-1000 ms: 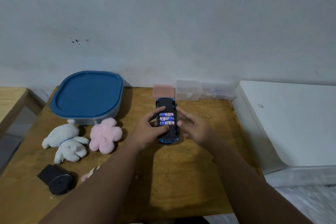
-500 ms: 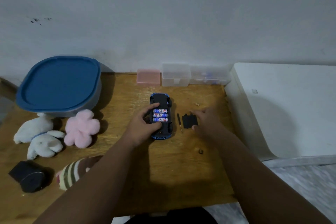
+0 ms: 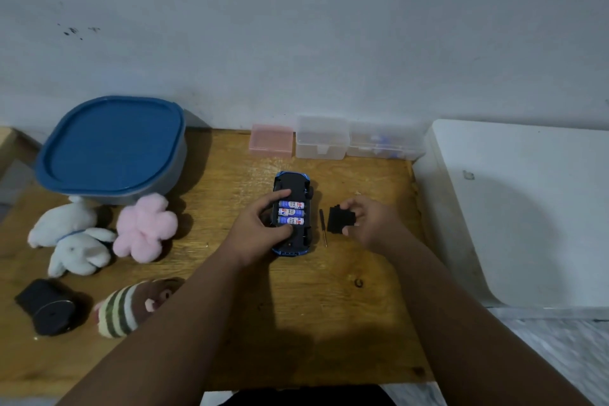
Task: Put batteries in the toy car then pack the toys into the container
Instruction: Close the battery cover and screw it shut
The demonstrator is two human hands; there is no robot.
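Note:
A blue toy car (image 3: pixel 292 184) lies upside down in the middle of the wooden table (image 3: pixel 296 323), with three batteries (image 3: pixel 291 212) in its open underside bay. My left hand (image 3: pixel 260 229) grips the car's left side. My right hand (image 3: pixel 370 219) holds the black battery cover (image 3: pixel 339 224) just right of the car. A small screwdriver (image 3: pixel 323 229) lies between car and cover. The grey container with its blue lid (image 3: pixel 112 145) on stands at the back left. A white plush (image 3: pixel 71 239), a pink plush (image 3: pixel 145 227) and a striped plush (image 3: pixel 125 306) lie at the left.
A black round object (image 3: pixel 46 305) sits at the front left. A pink box (image 3: pixel 271 140) and two clear plastic boxes (image 3: pixel 356 138) line the wall. A white surface (image 3: pixel 527 208) borders the table on the right. A tiny screw (image 3: pixel 358 282) lies on the wood.
My right hand left the car, reached right and picked up the black battery cover. My left hand stayed on the car. The view dipped down, which brought the striped plush into sight.

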